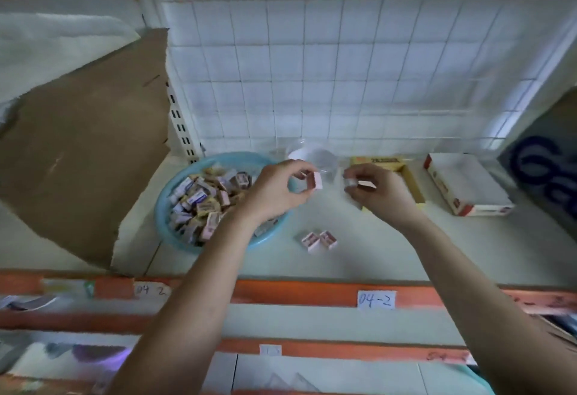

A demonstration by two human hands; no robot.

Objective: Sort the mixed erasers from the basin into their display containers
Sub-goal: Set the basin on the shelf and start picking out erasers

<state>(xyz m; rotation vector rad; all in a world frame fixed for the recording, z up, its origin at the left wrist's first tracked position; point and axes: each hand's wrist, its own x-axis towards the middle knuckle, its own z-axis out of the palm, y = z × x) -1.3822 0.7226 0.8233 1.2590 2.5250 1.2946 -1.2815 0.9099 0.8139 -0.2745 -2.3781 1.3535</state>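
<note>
A light blue basin [175, 238] full of several mixed boxed erasers stands on the shelf at left. My left hand [274, 191] is raised beside the basin and pinches a pink eraser [316, 181] between thumb and fingers. My right hand [371, 191] hovers to its right and pinches a small pale eraser [351, 183]. Two pink erasers [319, 240] lie side by side on the shelf in front of my hands. A yellow display box [412, 182] sits behind my right hand. A red-and-white display box [468, 188] stands further right.
A clear plastic container [312, 154] sits at the back against the white wire grid. Brown cardboard [78, 151] covers the shelf at left. An orange shelf edge [312, 296] with a "04-2" label runs along the front. A dark box [546, 173] stands at far right.
</note>
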